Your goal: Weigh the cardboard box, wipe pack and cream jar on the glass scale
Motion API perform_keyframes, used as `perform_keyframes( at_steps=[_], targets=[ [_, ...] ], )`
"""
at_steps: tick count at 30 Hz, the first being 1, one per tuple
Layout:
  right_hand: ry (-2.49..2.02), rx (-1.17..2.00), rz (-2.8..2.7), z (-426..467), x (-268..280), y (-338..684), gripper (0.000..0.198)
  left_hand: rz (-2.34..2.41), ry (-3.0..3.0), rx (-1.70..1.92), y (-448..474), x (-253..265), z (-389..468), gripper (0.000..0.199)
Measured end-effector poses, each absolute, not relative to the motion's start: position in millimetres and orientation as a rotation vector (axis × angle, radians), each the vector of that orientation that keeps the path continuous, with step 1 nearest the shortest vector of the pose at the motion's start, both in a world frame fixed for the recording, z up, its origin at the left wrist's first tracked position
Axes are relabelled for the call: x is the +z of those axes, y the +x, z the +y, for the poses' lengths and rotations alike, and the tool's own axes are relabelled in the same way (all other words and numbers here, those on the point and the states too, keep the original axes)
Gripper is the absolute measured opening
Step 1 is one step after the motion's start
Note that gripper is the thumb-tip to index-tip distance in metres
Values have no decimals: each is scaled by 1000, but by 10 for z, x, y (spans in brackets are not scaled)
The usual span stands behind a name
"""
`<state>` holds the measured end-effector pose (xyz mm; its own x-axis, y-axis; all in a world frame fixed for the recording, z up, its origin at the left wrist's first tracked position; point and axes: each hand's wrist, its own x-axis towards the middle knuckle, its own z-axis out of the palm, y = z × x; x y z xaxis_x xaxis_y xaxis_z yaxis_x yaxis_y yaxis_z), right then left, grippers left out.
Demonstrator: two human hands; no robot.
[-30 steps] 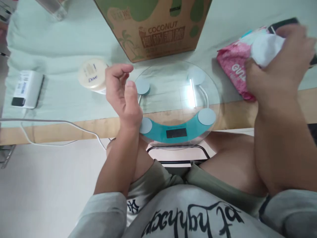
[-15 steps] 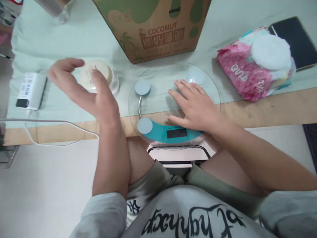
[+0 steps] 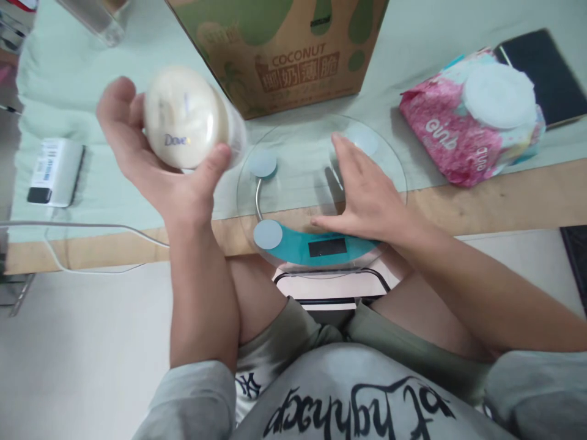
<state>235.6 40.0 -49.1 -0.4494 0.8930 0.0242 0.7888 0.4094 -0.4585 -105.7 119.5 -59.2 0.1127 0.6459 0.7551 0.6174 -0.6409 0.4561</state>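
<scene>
Two hands: left gripping Dove jar, right over scale

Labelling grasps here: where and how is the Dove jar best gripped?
Probably by the side wall, from the near left, thumb opposite fingers, much as the left hand has it. The jar is round, so opposed digits can wrap it; it's tilted with its lid facing the camera.

Carton blocks way behind glass scale; gap (narrow) between scale and pink pack.
</scene>
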Motion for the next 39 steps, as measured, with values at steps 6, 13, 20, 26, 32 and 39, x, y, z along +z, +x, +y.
perform_keyframes(
  at_steps=[6,13,20,26,32,39],
  targets=[
    [-1363,666,-2126,365,-407,2451,135,826,2300,1372,-50,-375,846,98],
    [-1175,638,-2120,340,-406,2482,110,981,2179,849,242,-239,612,105],
    [-1249,648,-2170,413,-475,2469,109,1272,2230,814,-208,-524,864,56],
    [-1222,641,-2200,421,-504,2498,111,1509,2281,614,-140,-713,903,55],
    [-1172,688,-2113,447,-529,2520,116,1095,2274,1089,-163,-539,820,59],
    [-1140,814,-2039,437,-480,2465,119,998,2303,873,184,-405,625,105]
  ],
)
